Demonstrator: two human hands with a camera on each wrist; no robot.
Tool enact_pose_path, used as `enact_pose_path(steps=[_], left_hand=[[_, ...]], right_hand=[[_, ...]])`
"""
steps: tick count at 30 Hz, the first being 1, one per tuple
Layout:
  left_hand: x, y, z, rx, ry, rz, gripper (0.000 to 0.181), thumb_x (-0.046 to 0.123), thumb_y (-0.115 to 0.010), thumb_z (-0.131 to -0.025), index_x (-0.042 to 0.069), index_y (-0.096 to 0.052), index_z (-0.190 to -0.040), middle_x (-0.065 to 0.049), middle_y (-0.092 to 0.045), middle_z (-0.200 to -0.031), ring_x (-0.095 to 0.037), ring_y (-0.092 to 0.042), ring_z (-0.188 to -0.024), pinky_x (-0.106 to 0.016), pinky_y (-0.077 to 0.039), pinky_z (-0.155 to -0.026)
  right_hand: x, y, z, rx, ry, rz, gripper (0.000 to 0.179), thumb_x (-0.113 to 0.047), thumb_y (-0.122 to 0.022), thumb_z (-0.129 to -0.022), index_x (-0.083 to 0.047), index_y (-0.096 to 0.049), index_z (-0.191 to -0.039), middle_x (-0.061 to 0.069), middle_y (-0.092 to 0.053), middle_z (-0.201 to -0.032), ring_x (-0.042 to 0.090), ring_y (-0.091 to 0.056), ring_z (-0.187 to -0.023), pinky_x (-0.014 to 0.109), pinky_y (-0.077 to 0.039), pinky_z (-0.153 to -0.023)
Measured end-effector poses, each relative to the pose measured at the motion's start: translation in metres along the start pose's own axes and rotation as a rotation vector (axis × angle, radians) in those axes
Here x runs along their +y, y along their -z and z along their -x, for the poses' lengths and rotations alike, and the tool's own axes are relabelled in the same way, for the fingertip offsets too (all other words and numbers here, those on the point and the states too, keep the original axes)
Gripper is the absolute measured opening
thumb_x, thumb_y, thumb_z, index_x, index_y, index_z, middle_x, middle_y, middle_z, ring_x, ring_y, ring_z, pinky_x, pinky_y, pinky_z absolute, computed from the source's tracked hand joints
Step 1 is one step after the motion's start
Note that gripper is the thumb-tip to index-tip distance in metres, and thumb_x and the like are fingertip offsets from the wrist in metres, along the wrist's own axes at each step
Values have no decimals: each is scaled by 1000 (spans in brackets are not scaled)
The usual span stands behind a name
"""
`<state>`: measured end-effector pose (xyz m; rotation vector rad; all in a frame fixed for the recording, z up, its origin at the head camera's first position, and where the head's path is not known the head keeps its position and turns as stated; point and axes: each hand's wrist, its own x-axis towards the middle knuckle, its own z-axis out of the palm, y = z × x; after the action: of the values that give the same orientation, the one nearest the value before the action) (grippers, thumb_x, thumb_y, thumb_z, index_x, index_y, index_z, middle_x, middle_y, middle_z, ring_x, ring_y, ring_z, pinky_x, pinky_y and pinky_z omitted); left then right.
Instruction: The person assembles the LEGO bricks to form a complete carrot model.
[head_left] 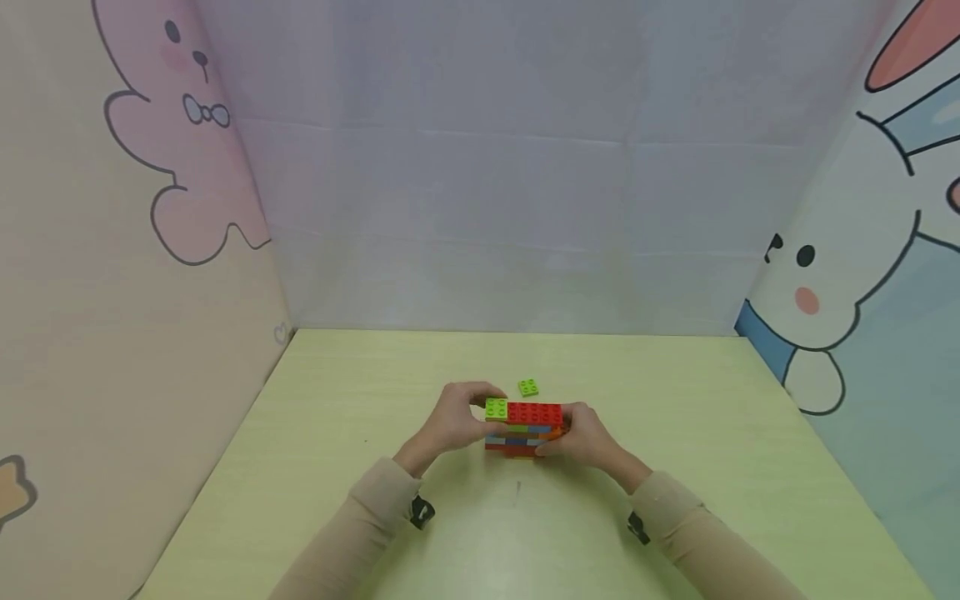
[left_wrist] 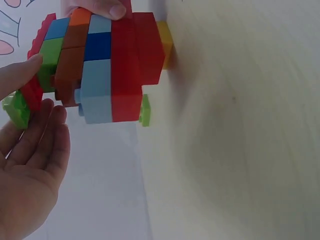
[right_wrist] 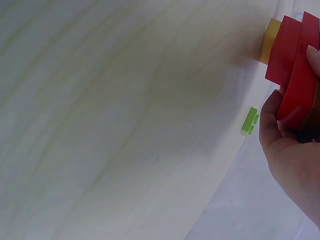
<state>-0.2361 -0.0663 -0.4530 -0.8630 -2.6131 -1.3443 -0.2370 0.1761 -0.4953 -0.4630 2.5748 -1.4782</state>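
A built-up block of toy bricks (head_left: 517,441) stands in mid-table between the hands, with red, blue, light blue, orange, brown and green layers. A lime green brick (head_left: 496,408) sits on the left of its top, beside a red studded layer (head_left: 535,413). My left hand (head_left: 454,417) pinches the block's upper left, the thumb on a green brick (left_wrist: 49,57) and the other fingers behind. Lower down, my right hand (head_left: 589,437) grips the right end, its thumb on the near face. A yellow brick (left_wrist: 165,45) forms the bottom.
Behind the block, a loose lime green brick (head_left: 528,387) lies on the pale table (head_left: 300,500). A plain curtain (head_left: 465,183) rises at the table's back edge. Side panels with cartoon animals flank both sides.
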Motion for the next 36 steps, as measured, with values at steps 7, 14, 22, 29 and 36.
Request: enact_pose_path(steps=[7,14,22,29,36], left_hand=[[-19,-19,6,-27,135,139,40,17,-90,-65,14,-71,-100,9,-68,-92,-9,-65,-83,-30,-50,-75],[-27,-25,10,-52,136,155,41,9,-87,-67,10,-72,-106,3,-70,-98,-9,-65,-85,-27,-51,-76],[-24,-27,9,-52,154,161,38,8,-86,-69,8,-73,-105,2,-71,-95,-9,-66,-83,-27,-51,-74],[-24,-25,6,-66,159,127,38,9,-87,-68,10,-74,-104,4,-71,-94,-9,-66,-85,-28,-51,-76],[-23,-24,4,-68,173,96,37,11,-87,-68,9,-74,-102,3,-71,-91,-12,-66,-84,-30,-51,-75]], right_hand=[[0,-3,0,-5,9,-3,43,-8,-88,-66,-5,-71,-105,3,-70,-96,18,-64,-87,39,-51,-81],[3,-4,2,-7,30,-6,44,-8,-88,-66,-5,-70,-106,3,-70,-96,18,-64,-87,38,-51,-81],[6,-3,4,-7,51,-21,44,-11,-87,-67,-6,-70,-107,2,-70,-97,16,-64,-86,36,-51,-79],[4,-1,3,-9,89,59,45,-14,-88,-66,-8,-70,-107,0,-70,-97,15,-64,-86,35,-51,-78],[3,16,2,-97,109,-39,55,-22,-88,-69,-6,-65,-116,4,-68,-104,18,-64,-90,34,-51,-78]])
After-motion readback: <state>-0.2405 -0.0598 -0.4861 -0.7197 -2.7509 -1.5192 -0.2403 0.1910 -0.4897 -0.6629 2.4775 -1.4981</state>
